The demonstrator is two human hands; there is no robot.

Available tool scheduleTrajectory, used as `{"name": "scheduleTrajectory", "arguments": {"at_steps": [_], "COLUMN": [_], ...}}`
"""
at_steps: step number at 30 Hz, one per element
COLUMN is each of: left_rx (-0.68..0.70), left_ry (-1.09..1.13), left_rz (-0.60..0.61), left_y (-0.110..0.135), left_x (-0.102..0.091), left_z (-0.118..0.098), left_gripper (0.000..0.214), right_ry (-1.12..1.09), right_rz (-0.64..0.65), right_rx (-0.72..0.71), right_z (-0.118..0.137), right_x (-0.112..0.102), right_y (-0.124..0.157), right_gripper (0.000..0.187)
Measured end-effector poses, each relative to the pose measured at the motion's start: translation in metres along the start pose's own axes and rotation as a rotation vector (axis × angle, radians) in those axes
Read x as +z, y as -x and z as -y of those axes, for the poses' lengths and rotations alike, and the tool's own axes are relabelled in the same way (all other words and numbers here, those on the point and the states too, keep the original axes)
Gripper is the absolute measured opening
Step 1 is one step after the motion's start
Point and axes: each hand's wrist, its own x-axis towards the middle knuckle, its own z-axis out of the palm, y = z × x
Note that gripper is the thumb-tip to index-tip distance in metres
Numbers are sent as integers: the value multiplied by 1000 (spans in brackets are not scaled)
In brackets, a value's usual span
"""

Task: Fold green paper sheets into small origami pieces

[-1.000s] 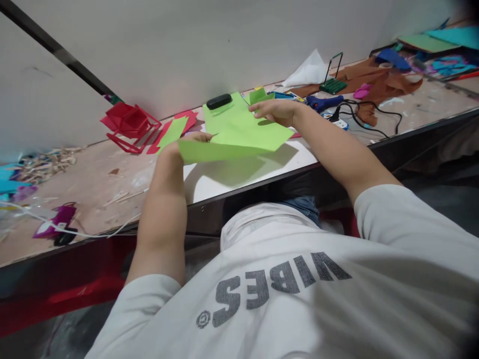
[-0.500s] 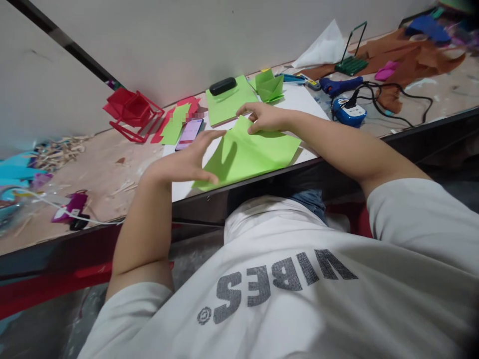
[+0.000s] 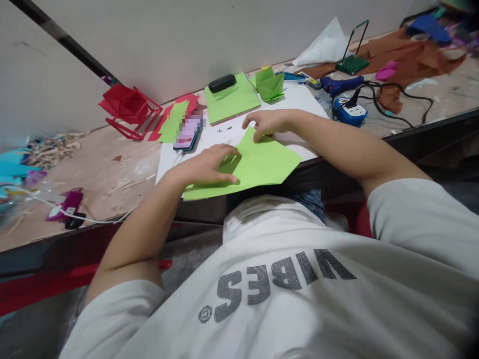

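Note:
A bright green sheet of paper [image 3: 262,162] lies at the table's front edge, partly overhanging it. Its lower left edge is long and straight, and a peak points away from me. My left hand [image 3: 209,164] rests on the sheet's left part, palm down, with thumb and fingers apart. At the peak is my right hand [image 3: 271,122], its thumb touching the paper and its bent index finger just beyond the tip, a gap between them. Beneath the green sheet is a white board or sheet [image 3: 220,132] with small dark marks on it.
Behind lie a green pad [image 3: 232,104] with a black case [image 3: 222,84], a folded green paper piece [image 3: 270,85] and a phone [image 3: 188,132]. A red model chair [image 3: 127,107] stands left. A glue gun [image 3: 342,85] and a blue power socket [image 3: 350,110] with black cables sit right.
The green sheet has shifted toward me, over the table edge. My left hand has moved right and come down onto it. My right hand has shifted slightly nearer, staying at the peak.

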Motion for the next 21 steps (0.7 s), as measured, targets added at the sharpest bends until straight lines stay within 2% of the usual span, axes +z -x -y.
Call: {"name": "scheduleTrajectory", "arguments": {"at_steps": [3,5,9,13,21], "left_rx": [-3,1,-24,-54,-36], "left_ry": [-61,-105,-142,-160,-84], "left_rz": [-109,-160,-148,-123,-168], "left_y": [-11,-14,-4,9,14], "left_x": [12,18,25,36,56], "left_z": [-3,-6,-13,-18,-6], "left_gripper": [81,77,97,119,124], "right_ry": [109,135,187,213,285], "right_rz": [-9,-81,-179,-205,-247], "right_rx": [31,3,-91,-93,-185], "right_z": [-1,-3,-9,-11,-16], "right_x": [-1,2,10,13,19], "right_y": [0,-4,-14,-15,-22], "right_gripper": [35,25,26,21,14]}}
